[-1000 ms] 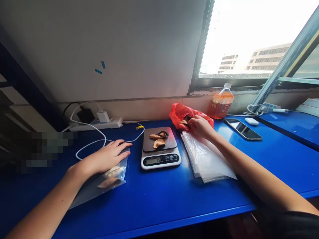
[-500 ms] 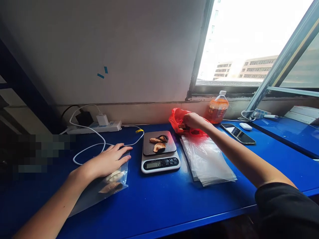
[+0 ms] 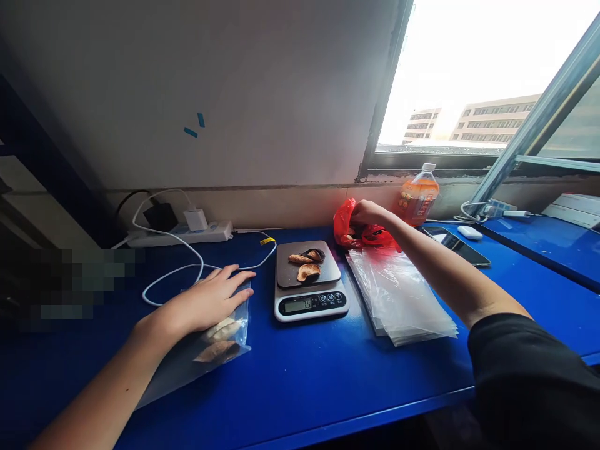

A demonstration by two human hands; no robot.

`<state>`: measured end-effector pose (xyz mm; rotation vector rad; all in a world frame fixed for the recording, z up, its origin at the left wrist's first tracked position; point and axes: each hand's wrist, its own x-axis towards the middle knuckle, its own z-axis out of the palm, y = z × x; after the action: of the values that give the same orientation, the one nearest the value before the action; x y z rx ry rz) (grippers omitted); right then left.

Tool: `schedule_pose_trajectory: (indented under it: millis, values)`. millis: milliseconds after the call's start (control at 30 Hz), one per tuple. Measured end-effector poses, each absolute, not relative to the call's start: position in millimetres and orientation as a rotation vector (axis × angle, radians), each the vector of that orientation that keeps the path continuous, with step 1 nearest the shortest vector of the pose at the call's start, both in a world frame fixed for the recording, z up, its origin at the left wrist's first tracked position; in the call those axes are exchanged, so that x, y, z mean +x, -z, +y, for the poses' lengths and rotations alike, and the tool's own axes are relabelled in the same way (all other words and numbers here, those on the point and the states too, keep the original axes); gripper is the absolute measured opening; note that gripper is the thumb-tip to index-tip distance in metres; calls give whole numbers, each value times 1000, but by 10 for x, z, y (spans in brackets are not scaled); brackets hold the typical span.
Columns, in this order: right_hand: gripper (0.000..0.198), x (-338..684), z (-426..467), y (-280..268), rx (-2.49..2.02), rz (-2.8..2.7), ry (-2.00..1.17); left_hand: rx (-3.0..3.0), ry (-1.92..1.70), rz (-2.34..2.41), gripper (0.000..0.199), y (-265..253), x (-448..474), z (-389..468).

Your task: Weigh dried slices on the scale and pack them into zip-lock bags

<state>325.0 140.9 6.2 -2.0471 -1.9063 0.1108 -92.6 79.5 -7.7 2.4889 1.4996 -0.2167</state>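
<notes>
My left hand (image 3: 206, 299) lies with fingers spread on a clear plastic bag (image 3: 180, 362), which holds pale and brown dried pieces (image 3: 218, 351). My right hand (image 3: 368, 214) reaches into a red plastic bag (image 3: 344, 224); its fingers are hidden inside, so what they hold cannot be seen. Some brown contents show at the bag's mouth. Between the hands stands a digital kitchen scale (image 3: 312, 306), its display lit with digits. On its plate rest three curled, dried brown pieces with dark edges (image 3: 308, 272), possibly mushroom slices.
A stack of clear plastic bags (image 3: 403, 300) lies right of the scale. Behind are an orange drink bottle (image 3: 419, 197), a phone (image 3: 462, 247) and a white earbud case (image 3: 469, 232). A power strip (image 3: 215, 232) with a looping white cable (image 3: 199, 253) lies at the back left.
The view has shifted slightly, so the things on the table appear a little further right. My right hand is still in the red bag, whose edge has moved; the left stays on the clear bag.
</notes>
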Motion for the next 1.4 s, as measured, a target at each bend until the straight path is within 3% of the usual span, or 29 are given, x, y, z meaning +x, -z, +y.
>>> schedule_pose_trajectory:
  millis: [300,433,633,800,933,1067,1400]
  values:
    - [34,3368,1266,-232,-2096,-1820,26,2472,233,1510,64,71,-933,795]
    - [19,3314,1209,-214,-2106,-1918,99,2487,258,1501,63,59,-926,794]
    - [13,3051,1054,-162,-1943,-2217,-129,2449,321,1538,63,-10,-879,752]
    - [5,3042,1000,-136,-1900,-2142,-206,2456,312,1545,62,-20,-872,748]
    - [20,3179,969,-132,-1895,-1961,-219,2450,298,1548,63,2,-886,764]
    - [29,3260,925,-43,-1946,-1804,-130,2461,283,1542,63,15,-895,774]
    - [22,3085,826,101,-2016,-1828,180,2452,261,1548,65,31,-910,799]
